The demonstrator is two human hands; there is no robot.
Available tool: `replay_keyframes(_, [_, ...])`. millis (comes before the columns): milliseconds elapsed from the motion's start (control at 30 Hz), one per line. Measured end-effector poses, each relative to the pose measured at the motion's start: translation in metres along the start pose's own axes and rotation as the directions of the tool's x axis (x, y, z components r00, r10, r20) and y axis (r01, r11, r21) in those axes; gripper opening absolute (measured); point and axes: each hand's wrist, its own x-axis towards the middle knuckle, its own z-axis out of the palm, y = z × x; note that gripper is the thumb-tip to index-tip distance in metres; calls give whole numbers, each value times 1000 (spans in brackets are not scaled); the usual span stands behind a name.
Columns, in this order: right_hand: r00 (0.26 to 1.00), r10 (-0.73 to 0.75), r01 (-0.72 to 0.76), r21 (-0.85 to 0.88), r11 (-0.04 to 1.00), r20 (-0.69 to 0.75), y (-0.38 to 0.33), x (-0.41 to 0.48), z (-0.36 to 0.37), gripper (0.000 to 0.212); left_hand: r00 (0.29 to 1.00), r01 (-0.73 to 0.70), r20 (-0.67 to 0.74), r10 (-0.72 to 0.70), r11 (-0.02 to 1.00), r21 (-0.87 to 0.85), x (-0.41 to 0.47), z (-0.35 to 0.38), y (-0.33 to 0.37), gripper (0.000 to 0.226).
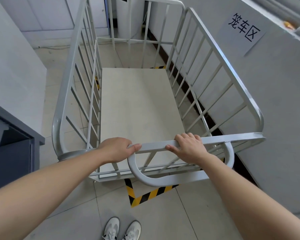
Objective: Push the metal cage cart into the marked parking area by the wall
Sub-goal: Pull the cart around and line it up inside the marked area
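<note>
The grey metal cage cart (213, 54) with barred sides and a pale floor board stands in front of me, its right side close along the wall. My left hand (117, 148) grips the near top rail at its left bend. My right hand (187, 147) grips the same rail further right, fingers curled over it. Yellow-and-black floor tape (146, 194) marks the parking area; one corner shows just behind the cart's near end, and short strips appear at the cart's left side and far end.
A white wall (275, 101) with a paper sign (243, 29) runs along the right. A dark grey cabinet (12, 142) stands at the left, a white partition behind it. My two white shoes (121, 229) stand on the tiled floor below.
</note>
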Motion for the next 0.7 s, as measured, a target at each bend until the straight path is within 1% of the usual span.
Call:
replay_keyframes(133, [1000, 0, -1, 6, 1000, 28, 2, 4, -3, 63, 1000, -17, 23, 17, 1000, -13, 8, -4, -4, 58])
replay_keyframes(233, [999, 8, -8, 1, 1000, 36, 1, 4, -3, 64, 999, -10, 33, 11, 1000, -25, 9, -3, -6, 58])
replay_keyframes(267, [999, 14, -14, 1, 1000, 33, 0, 3, -3, 68, 999, -6, 34, 7, 1000, -28, 9, -2, -6, 58])
replay_keyframes(400, [998, 56, -56, 12, 998, 40, -5, -4, -4, 94, 998, 15, 56, -13, 999, -31, 7, -3, -2, 57])
replay_keyframes(433, [997, 71, -72, 18, 997, 39, -7, -5, -4, 96, 998, 22, 65, -20, 999, -29, 6, -4, -2, 57])
replay_keyframes(467, [996, 87, -88, 31, 996, 30, -9, -7, -3, 94, 997, 27, 76, -25, 999, -25, 5, -5, -1, 56])
replay_keyframes(567, [991, 134, -132, 97, 986, -13, -13, -11, 0, 77, 992, 42, 120, -40, 999, -12, 4, -9, 4, 54])
replay_keyframes(700, [986, 167, -164, 191, 968, 3, -16, -22, -1, 70, 989, 70, 131, -73, 997, 30, 4, -13, 10, 52])
